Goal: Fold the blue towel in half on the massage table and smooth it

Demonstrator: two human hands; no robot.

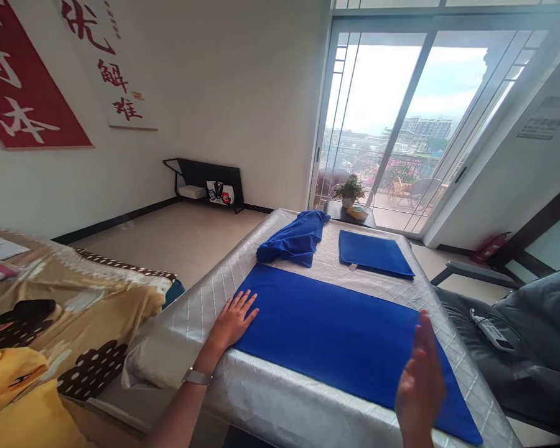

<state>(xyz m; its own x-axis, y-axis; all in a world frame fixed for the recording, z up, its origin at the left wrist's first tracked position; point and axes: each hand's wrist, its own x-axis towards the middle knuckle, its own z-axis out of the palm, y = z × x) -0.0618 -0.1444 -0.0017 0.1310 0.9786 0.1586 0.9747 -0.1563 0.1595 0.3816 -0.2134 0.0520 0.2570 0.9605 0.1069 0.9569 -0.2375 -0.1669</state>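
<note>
On bed, blue towel, left hand touching (right hand raised)

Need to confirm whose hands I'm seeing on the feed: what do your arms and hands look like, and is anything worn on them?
The left hand and right hand are bare, with no gloves or cables. The left forearm shows no sleeve, and its wrist wears a watch with a pale, silvery strap. No watch shows on the visible part of the right wrist.
</note>
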